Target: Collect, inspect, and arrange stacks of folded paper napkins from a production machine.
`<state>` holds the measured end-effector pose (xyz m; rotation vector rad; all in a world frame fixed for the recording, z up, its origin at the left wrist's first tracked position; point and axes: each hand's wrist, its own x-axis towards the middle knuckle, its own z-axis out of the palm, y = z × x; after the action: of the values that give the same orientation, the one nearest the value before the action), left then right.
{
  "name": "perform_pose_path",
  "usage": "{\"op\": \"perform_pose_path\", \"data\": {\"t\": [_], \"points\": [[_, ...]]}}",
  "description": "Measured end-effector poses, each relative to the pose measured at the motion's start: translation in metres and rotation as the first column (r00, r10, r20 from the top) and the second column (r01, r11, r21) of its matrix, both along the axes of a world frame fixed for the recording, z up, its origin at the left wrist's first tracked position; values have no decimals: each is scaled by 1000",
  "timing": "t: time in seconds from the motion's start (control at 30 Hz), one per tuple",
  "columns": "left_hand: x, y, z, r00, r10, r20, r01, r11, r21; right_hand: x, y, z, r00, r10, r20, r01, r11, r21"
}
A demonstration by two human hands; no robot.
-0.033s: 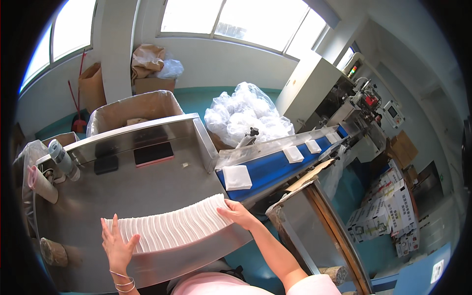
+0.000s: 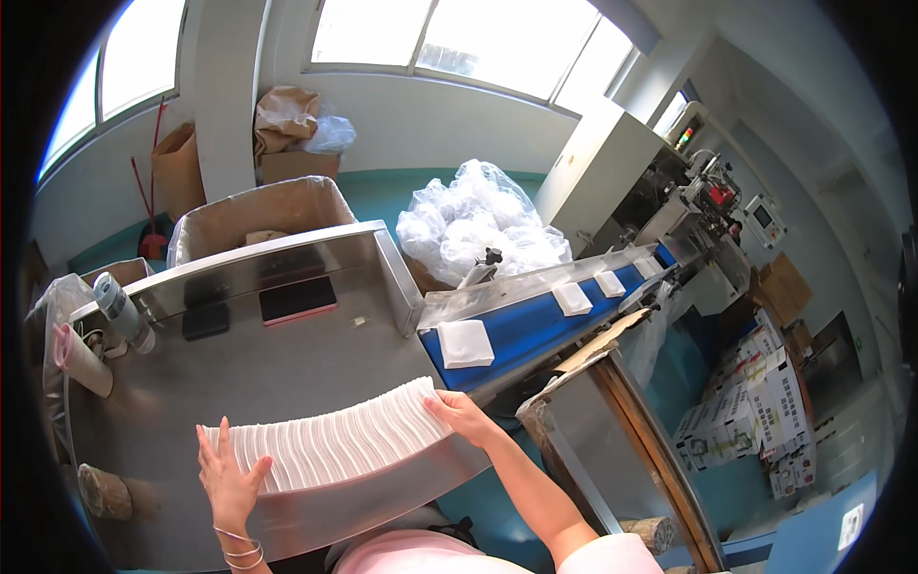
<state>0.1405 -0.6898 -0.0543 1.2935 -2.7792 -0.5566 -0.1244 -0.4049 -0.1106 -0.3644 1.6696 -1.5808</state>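
White layered sheets (image 2: 330, 442) (ribbed, curving) are gripped at either end by both hands (image 2: 229, 475) (image 2: 464, 417), over metal (image 2: 316, 373).

A bottle (image 2: 124, 311) stands near a pink-rimmed cup (image 2: 88, 366); a brown bag (image 2: 179, 172) stands beside a pillar (image 2: 221, 105).

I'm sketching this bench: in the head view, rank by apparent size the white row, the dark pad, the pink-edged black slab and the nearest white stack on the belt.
1. White row
2. Pink-edged black slab and nearest white stack: too alike to rank
3. Dark pad
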Motion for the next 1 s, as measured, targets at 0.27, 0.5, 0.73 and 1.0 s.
{"op": "perform_pose_path", "data": {"t": [0.27,0.5,0.73,1.0], "points": [[-1,2,-4,999,8,-47,-9,1000,-23,-3,1,-4,987,53,-152,-46,998,51],[0,3,-5,995,-23,-102,21,1000,-15,0,-5,3,932,-195,306,261,946,-193],[-4,7,-2,994,-38,-107,38,999,-6,2,-5,6,989,65,-130,-53,994,94],[-2,7,-2,991,-49,-127,47,999,-25,-13,-3,-6,749,-553,366,628,768,-124]]}}
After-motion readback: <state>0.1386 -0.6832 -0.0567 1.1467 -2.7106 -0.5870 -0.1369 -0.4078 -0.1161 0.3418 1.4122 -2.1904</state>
